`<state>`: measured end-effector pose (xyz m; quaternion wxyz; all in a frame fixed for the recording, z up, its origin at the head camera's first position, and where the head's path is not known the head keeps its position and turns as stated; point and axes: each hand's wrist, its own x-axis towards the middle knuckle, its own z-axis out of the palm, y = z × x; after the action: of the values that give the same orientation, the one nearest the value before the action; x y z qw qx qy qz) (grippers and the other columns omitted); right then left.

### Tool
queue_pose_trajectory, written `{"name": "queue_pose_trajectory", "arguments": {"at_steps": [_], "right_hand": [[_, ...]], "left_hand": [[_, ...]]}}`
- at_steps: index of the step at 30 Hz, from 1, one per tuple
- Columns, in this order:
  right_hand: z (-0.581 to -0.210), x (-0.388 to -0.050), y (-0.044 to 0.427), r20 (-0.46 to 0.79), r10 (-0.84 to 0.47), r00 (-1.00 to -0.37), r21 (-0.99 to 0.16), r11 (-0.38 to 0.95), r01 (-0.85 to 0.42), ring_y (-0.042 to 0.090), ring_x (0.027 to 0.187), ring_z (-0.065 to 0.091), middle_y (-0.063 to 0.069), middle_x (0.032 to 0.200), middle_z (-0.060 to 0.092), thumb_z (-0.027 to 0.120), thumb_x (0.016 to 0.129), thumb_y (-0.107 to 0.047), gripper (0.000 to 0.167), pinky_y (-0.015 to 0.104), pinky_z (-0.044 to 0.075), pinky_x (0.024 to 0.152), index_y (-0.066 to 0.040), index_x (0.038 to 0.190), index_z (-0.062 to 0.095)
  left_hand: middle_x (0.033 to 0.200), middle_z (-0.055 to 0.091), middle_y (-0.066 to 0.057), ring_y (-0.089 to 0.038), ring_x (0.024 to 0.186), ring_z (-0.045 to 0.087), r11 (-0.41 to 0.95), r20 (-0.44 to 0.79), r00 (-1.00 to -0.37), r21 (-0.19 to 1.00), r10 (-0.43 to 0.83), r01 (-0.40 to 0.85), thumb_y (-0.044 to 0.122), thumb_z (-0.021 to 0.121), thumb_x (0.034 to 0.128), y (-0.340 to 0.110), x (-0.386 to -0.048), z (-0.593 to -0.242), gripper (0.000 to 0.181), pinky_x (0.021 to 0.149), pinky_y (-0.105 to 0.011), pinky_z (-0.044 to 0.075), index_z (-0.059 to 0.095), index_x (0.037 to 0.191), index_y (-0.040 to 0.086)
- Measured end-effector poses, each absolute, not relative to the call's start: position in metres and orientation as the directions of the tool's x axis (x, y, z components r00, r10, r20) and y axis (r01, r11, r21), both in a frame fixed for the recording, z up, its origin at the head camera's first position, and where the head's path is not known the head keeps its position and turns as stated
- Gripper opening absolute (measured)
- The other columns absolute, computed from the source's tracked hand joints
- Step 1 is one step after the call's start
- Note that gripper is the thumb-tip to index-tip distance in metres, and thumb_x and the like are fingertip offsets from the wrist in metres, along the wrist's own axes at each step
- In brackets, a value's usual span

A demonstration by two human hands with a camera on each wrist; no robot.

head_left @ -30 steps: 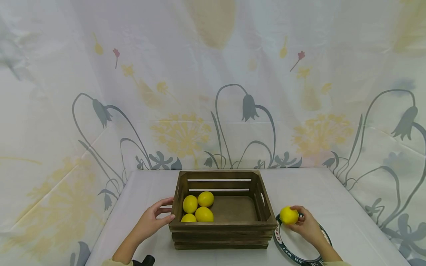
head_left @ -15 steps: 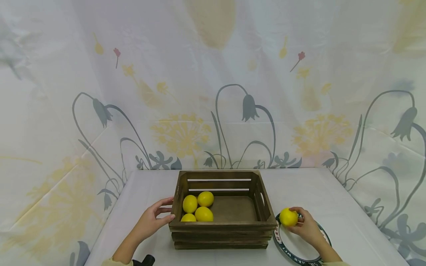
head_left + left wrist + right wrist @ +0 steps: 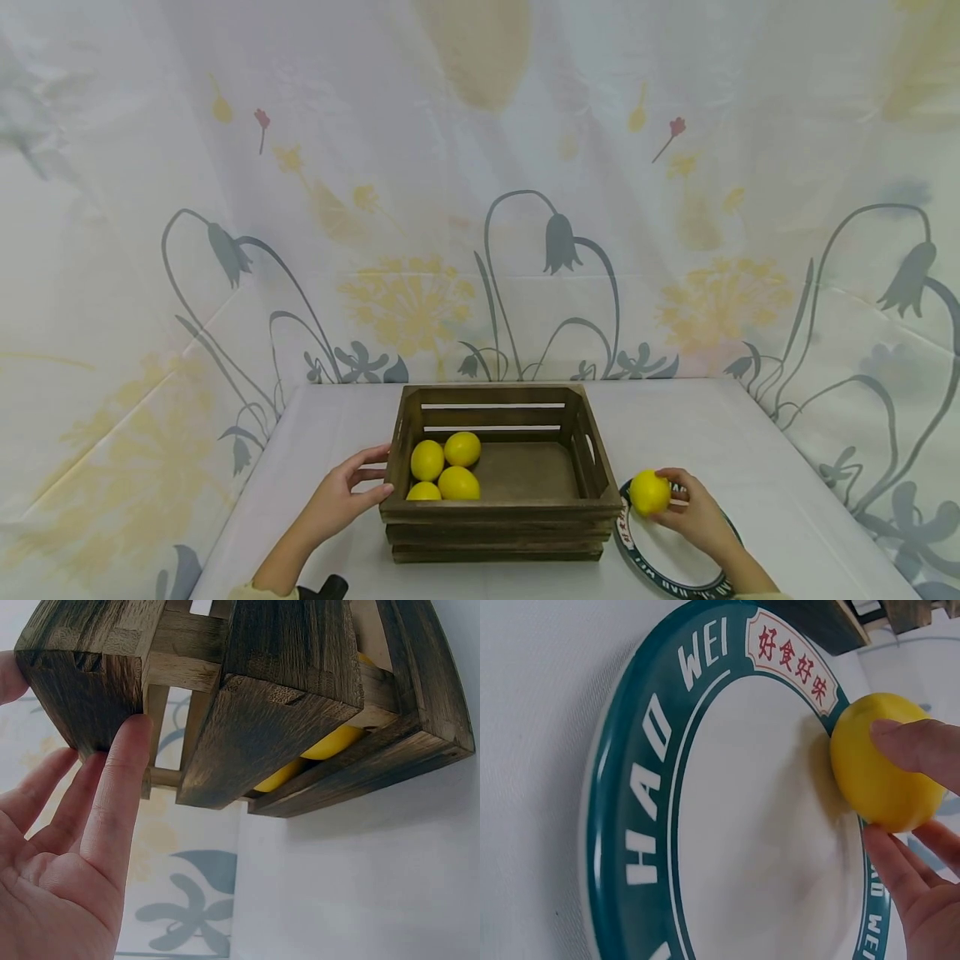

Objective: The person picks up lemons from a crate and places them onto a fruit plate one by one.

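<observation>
While the right hand (image 3: 693, 517) pinches one lemon (image 3: 649, 492) between thumb and fingers, parted only as wide as the fruit, the plate (image 3: 757, 810) lies just below this hand on the worktop (image 3: 675, 425). I cannot tell whether the lemon touches its rim. To the left of the right hand stands the crate (image 3: 498, 529), and the left hand (image 3: 341, 500), with fingers spread and nearly straight, holds nothing but touches its near end. Inside, close to the left hand, lie four other lemons (image 3: 459, 482). In my judgement, the smooth, round fruit could slip if the fingertips relax, and roll away over the plate. Also, a low carry could strike the crate's wall, and light contact from the left hand may not stop it sliding.
</observation>
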<state>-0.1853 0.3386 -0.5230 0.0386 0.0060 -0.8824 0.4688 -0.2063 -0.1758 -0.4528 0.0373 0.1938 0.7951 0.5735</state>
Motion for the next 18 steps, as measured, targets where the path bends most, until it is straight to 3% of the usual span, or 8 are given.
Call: {"name": "queue_pose_trajectory", "arguments": {"at_steps": [8, 18], "right_hand": [[-0.52, -0.185, 0.343, 0.106, 0.044, -0.993, -0.768, 0.638, -0.054, 0.046, 0.103, 0.054, 0.03, 0.121, 0.047, 0.081, 0.068, -0.005, 0.063, 0.037, 0.052, 0.079, 0.007, 0.12, 0.048], [-0.507, -0.185, 0.345, 0.09, 0.055, -0.994, -0.76, 0.649, -0.033, 0.048, 0.107, 0.051, 0.032, 0.125, 0.043, 0.081, 0.07, -0.008, 0.066, 0.039, 0.051, 0.081, 0.008, 0.123, 0.045]], "left_hand": [[0.129, 0.047, -0.025, -0.038, 0.108, 0.054, 0.27, 0.17, -0.921, 0.923, 0.351, 0.274, 0.011, 0.067, 0.086, -0.176, -0.206, -0.453, 0.056, 0.077, -0.029, 0.052, 0.043, 0.135, -0.002], [0.129, 0.047, -0.025, -0.038, 0.107, 0.054, 0.27, 0.17, -0.922, 0.924, 0.349, 0.272, 0.011, 0.067, 0.086, -0.176, -0.206, -0.454, 0.055, 0.077, -0.029, 0.052, 0.044, 0.135, -0.002]]}}
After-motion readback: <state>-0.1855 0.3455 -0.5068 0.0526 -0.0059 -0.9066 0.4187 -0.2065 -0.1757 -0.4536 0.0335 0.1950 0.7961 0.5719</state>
